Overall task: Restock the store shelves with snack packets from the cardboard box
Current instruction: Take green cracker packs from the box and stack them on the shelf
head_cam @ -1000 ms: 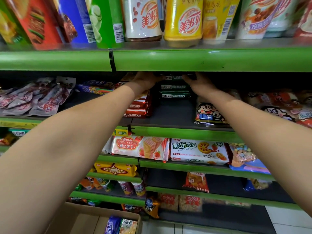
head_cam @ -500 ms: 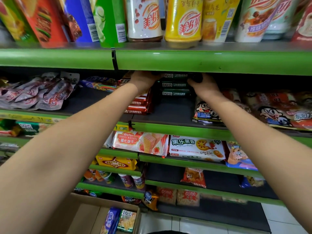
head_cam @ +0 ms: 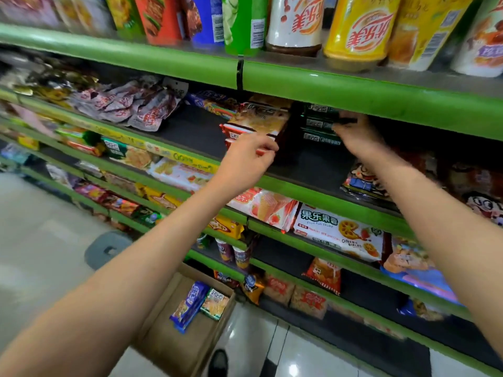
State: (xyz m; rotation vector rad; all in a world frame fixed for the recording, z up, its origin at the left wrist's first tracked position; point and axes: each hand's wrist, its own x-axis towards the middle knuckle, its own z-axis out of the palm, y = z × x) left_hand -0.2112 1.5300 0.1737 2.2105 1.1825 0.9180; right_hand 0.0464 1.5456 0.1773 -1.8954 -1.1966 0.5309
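The right hand (head_cam: 353, 134) is gripping the end of the dark green packets (head_cam: 319, 123) stacked on the shelf (head_cam: 321, 164), fingers curled over the top pack, squaring the pile under the green shelf lip above. The left hand (head_cam: 245, 153) is hovering just in front of the red-and-white packets (head_cam: 245, 129) beside that stack; its fingers are bent as if pinching a pack corner, though blur makes it hard to tell whether they are actually holding anything.

To do this well, I would judge that the right hand should be pressing the green stack back and level while the left is nudging the red pile flush beside it, labels facing out.

The packets are slim, flat, glossy film wraps with crimped ends, slippery and apt to slide off one another. The shelf deck is dark and matte. On the floor below, the cardboard box (head_cam: 163, 336) is holding two more packets (head_cam: 201, 303), one blue and one green, leaning upright.
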